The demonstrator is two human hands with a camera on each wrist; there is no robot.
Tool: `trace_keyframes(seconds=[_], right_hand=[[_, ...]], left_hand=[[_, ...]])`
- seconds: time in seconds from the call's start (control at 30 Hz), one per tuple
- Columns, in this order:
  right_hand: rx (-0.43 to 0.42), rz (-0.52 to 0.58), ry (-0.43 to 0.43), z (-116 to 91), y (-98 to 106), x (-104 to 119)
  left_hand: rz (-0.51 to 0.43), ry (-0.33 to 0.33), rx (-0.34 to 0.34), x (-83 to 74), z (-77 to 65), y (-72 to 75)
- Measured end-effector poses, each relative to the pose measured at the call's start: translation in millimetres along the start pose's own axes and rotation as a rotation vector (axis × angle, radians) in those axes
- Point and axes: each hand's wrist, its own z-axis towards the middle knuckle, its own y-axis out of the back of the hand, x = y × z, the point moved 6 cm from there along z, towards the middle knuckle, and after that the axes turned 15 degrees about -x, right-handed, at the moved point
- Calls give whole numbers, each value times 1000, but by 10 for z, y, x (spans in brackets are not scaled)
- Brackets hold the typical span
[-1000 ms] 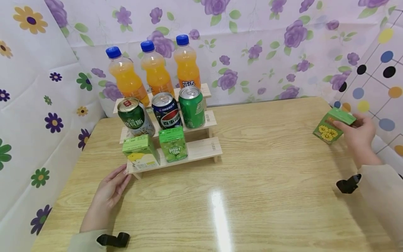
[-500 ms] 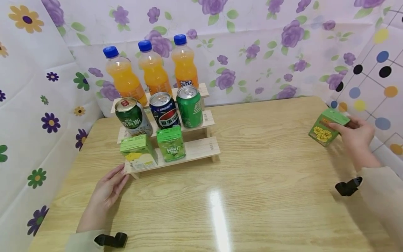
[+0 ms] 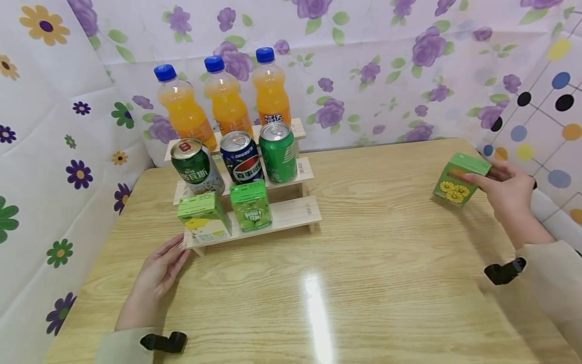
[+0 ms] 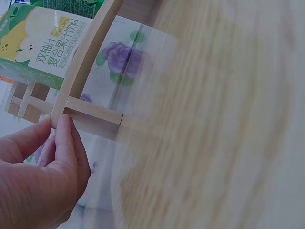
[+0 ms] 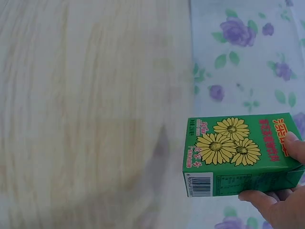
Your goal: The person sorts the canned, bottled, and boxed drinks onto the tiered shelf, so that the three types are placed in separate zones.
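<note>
My right hand [image 3: 511, 194] holds a green drink carton [image 3: 458, 182] with yellow flowers, thumb on its front, over the right part of the table. In the right wrist view the carton [image 5: 233, 152] lies sideways across the picture, its barcode end away from the hand. My left hand [image 3: 159, 268] pinches the front left corner of the wooden tiered stand [image 3: 295, 215]; the left wrist view shows thumb and fingertips [image 4: 63, 121] at the shelf's end. On the lowest step, a yellow-green carton [image 3: 204, 217] stands left of a green grape carton [image 3: 251, 207], with bare shelf to their right.
On the middle step stand a dark green can [image 3: 195, 167], a blue can [image 3: 242, 157] and a bright green can [image 3: 278, 151]. Orange drink bottles [image 3: 227, 103] with blue caps fill the top step. Flowered cloth [image 3: 354, 65] hangs behind the wooden table [image 3: 386, 253].
My right hand has carried the flowered carton leftward, away from the right side cloth. The left hand has stayed at the stand's corner, and the drinks on the stand have not moved.
</note>
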Motion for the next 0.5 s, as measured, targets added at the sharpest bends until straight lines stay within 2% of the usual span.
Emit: trace_keyframes(seconds=[0.13,0.27,0.37,0.5], right_hand=[[61,-128,80,-110,-131,143],[107,-247,128,-245,-259,263],[154,-261,168,-367,-351,347],[209,-223,238,-548,-498,466]], left_hand=[[2,16,-19,1,-1,7],[9,5,-21,-1,-2,2],[16,-10,-20,1,-9,-8],[20,-20,-30,0,-11,-11]])
